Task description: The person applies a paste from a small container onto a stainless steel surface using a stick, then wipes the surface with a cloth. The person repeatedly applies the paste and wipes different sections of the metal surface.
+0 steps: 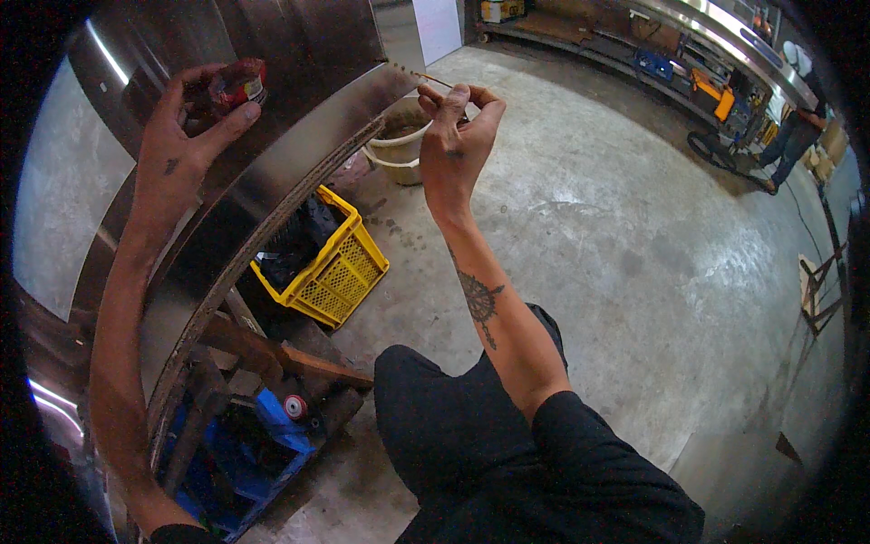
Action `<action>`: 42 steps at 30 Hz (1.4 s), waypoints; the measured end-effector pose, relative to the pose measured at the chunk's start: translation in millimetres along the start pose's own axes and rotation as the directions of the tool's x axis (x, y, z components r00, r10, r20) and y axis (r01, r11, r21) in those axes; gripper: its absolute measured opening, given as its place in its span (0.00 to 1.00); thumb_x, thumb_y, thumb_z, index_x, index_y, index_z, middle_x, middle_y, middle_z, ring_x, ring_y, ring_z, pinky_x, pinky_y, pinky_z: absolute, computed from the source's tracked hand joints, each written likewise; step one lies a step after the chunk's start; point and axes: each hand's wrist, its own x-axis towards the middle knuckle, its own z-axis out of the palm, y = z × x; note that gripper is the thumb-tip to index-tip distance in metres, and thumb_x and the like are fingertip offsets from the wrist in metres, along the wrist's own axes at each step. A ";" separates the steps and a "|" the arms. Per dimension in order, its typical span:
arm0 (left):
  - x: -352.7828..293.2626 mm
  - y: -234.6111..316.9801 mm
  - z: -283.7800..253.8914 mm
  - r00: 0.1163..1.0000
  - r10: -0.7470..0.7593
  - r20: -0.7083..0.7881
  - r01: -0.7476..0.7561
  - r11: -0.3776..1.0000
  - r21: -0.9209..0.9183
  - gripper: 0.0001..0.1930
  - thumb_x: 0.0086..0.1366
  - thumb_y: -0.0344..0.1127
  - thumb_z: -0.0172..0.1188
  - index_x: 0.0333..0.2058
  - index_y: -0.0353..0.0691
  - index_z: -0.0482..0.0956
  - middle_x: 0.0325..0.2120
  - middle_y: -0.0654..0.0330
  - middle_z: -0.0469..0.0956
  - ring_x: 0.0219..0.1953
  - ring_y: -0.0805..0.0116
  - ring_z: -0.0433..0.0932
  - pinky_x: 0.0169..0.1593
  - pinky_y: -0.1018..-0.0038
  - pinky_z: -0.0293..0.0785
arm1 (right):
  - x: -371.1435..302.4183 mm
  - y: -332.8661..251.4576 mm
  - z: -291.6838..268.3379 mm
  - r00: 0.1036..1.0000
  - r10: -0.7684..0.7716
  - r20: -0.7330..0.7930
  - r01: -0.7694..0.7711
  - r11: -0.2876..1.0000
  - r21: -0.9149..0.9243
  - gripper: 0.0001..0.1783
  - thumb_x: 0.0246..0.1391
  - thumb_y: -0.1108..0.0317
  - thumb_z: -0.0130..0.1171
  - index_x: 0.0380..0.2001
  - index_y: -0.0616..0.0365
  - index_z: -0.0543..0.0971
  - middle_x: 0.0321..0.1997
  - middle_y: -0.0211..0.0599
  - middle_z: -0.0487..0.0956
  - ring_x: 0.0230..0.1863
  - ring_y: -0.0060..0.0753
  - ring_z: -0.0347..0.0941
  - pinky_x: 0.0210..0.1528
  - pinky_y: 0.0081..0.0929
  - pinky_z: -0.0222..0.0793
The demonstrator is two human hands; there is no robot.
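By smooth metal (pixel 349 116), left hand (pixel 181 140) grips rounded container (pixel 243 83), right hand (pixel 459 136) thin stick (pixel 435 80).

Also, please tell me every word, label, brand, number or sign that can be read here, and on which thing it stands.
No text can be read here.
Red container in the left hand: label too small and blurred.
Round red-and-white item near the blue crate: any marking too small.
White sheet: any print too blurred.

Container (pixel 242 83) left of stick (pixel 433 79), crate (pixel 343 283) below
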 end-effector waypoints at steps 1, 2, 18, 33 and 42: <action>0.0 0.9 0.3 1.000 0.003 -0.001 -0.003 1.000 0.003 0.30 0.65 0.44 0.77 0.61 0.40 0.77 0.52 0.54 0.84 0.55 0.65 0.83 0.63 0.67 0.76 | 0.6 1.3 -0.3 1.000 -0.002 -0.004 0.002 1.000 -0.004 0.13 0.80 0.64 0.50 0.50 0.67 0.68 0.47 0.46 0.76 0.45 0.34 0.85 0.46 0.31 0.80; -0.3 2.7 1.0 1.000 -0.001 -0.003 0.001 1.000 0.003 0.30 0.65 0.43 0.77 0.61 0.39 0.77 0.52 0.54 0.84 0.55 0.65 0.83 0.63 0.67 0.76 | 1.0 2.4 -1.7 1.000 -0.006 0.009 0.006 0.999 -0.032 0.14 0.80 0.63 0.50 0.51 0.66 0.67 0.47 0.50 0.79 0.47 0.35 0.85 0.49 0.28 0.80; -0.8 6.1 2.1 1.000 -0.006 0.017 0.006 1.000 -0.017 0.29 0.66 0.43 0.77 0.60 0.39 0.77 0.51 0.57 0.84 0.53 0.68 0.83 0.61 0.69 0.76 | -0.9 -2.5 -0.2 1.000 0.018 -0.016 -0.019 0.999 -0.037 0.14 0.79 0.63 0.50 0.49 0.68 0.69 0.48 0.46 0.74 0.43 0.34 0.83 0.46 0.31 0.77; 0.5 6.0 1.4 1.000 -0.004 0.009 0.004 1.000 -0.003 0.28 0.66 0.42 0.77 0.60 0.39 0.78 0.52 0.56 0.84 0.54 0.67 0.83 0.62 0.68 0.76 | -2.9 -2.6 -4.9 1.000 0.019 -0.013 -0.019 1.000 -0.011 0.16 0.80 0.61 0.48 0.52 0.67 0.67 0.46 0.50 0.81 0.45 0.36 0.86 0.48 0.31 0.81; -1.9 6.1 0.3 1.000 -0.008 0.010 0.008 1.000 -0.003 0.29 0.65 0.41 0.77 0.61 0.39 0.78 0.53 0.56 0.84 0.53 0.68 0.83 0.61 0.69 0.77 | -4.1 0.8 -1.0 0.999 0.026 -0.027 -0.025 0.998 0.055 0.16 0.81 0.61 0.46 0.53 0.67 0.65 0.47 0.52 0.81 0.49 0.39 0.87 0.50 0.30 0.83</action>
